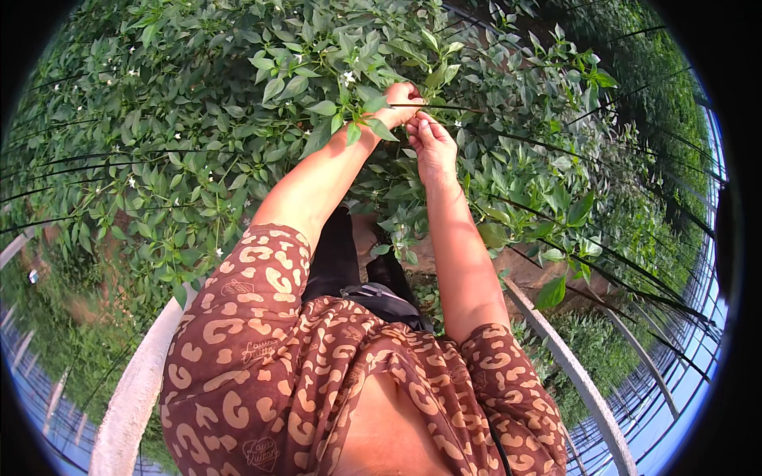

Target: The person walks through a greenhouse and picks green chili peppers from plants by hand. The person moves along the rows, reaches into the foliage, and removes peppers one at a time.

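Both hands reach forward into leafy green plants with small white flowers. My left hand (400, 104) is at the dark cord (455, 107), its fingers curled and partly behind leaves. Just below and to the right, my right hand (433, 137) has thumb and forefinger pinched together close to the cord's near side. Whether either hand holds the cord, a stem or something small cannot be told. A leafy shoot (357, 119) hangs over the left wrist, and pale green leaves (440, 74) stand just above the hands.
Dark cords (542, 143) cross the plants on both sides. A pale post (134, 381) rises at the lower left, another (574, 369) at the lower right. Bare soil (524, 268) shows under the foliage. A dark waist pouch (387, 303) lies against the body.
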Demonstrator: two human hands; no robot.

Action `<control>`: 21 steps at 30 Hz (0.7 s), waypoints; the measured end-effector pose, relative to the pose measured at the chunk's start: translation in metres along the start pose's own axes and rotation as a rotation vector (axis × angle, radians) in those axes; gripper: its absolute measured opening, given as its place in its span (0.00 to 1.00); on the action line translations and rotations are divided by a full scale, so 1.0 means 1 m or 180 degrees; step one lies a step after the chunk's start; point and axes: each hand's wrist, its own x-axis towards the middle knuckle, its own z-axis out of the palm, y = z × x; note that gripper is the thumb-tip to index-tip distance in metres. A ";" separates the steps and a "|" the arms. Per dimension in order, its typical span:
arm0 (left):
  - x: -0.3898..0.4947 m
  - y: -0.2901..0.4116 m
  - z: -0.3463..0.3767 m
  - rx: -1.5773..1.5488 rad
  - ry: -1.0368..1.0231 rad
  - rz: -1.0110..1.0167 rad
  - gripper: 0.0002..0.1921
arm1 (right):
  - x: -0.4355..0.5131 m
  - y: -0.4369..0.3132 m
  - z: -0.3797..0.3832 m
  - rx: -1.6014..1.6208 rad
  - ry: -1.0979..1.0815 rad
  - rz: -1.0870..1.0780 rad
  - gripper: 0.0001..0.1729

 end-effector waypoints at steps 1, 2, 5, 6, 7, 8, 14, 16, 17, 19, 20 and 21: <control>-0.002 0.006 0.001 -0.0238 -0.0085 -0.0085 0.08 | 0.007 -0.001 -0.006 0.0005 0.0170 -0.0076 0.15; -0.006 0.010 0.003 -0.0445 -0.0201 -0.0312 0.08 | 0.013 -0.001 -0.012 0.0024 0.0278 -0.0212 0.15; -0.010 0.015 -0.001 -0.0171 -0.0504 -0.0434 0.09 | 0.019 0.001 -0.022 -0.0019 0.0312 -0.0266 0.15; -0.008 0.010 -0.002 -0.0324 -0.0487 -0.0352 0.09 | 0.020 -0.001 -0.020 -0.0085 0.0226 -0.0209 0.15; -0.007 0.005 -0.002 -0.0477 -0.0471 -0.0271 0.09 | 0.021 -0.002 -0.018 -0.0151 0.0141 -0.0153 0.15; -0.005 -0.001 -0.002 -0.0629 -0.0455 -0.0189 0.09 | 0.021 -0.003 -0.015 -0.0298 0.0316 -0.0090 0.14; 0.001 0.006 -0.011 -0.0446 -0.0230 -0.0076 0.11 | 0.031 -0.007 -0.033 -0.0160 0.0588 -0.0243 0.15; 0.005 0.004 -0.016 -0.0510 -0.0176 -0.0001 0.13 | 0.016 -0.019 -0.023 -0.0351 0.0221 -0.0104 0.14; 0.006 0.005 -0.014 -0.0537 -0.0134 0.0028 0.12 | 0.005 -0.024 -0.016 -0.0564 0.0282 -0.0110 0.12; -0.001 0.027 -0.017 -0.0401 -0.0097 -0.0092 0.10 | -0.009 -0.026 -0.013 -0.0781 0.0601 -0.0443 0.11; 0.010 0.010 -0.012 -0.0517 0.0021 0.0019 0.08 | -0.016 -0.024 -0.013 -0.0698 0.0734 -0.0565 0.10; 0.019 0.001 -0.009 -0.0552 0.0211 0.0115 0.08 | -0.022 -0.020 -0.015 -0.0718 0.0746 -0.0632 0.09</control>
